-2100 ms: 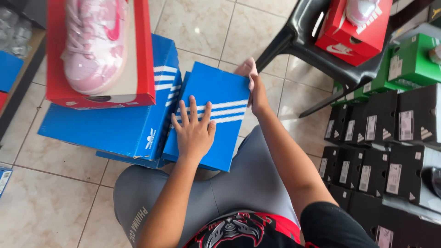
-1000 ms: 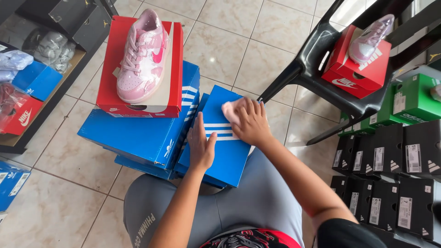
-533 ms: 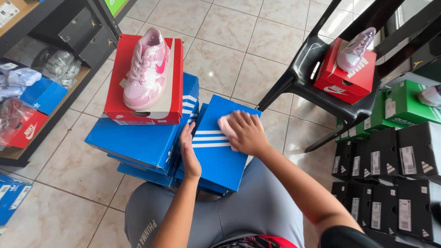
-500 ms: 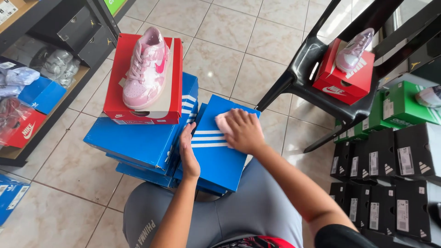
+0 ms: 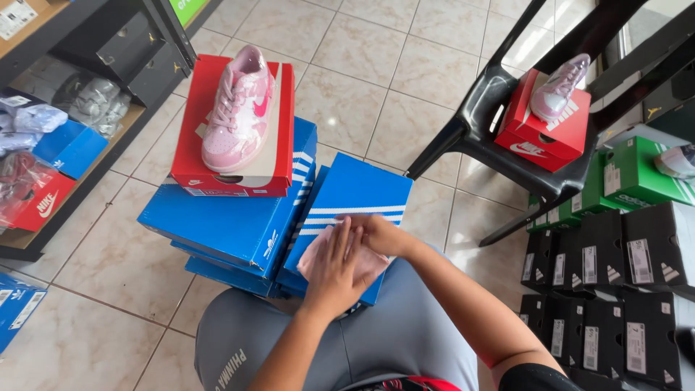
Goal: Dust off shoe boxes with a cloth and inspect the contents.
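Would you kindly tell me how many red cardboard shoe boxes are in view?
3: one red cardboard shoe box on the blue box stack, one red box on the black plastic chair, one red lid on the left shelf. Others may be hidden.

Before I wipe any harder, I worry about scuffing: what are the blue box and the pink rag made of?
The blue box looks like printed cardboard with a slight sheen: crisp folded edges, flat lid. The pink rag, pressed under both hands, looks like soft cloth, matte and crumpled, though little of it shows.
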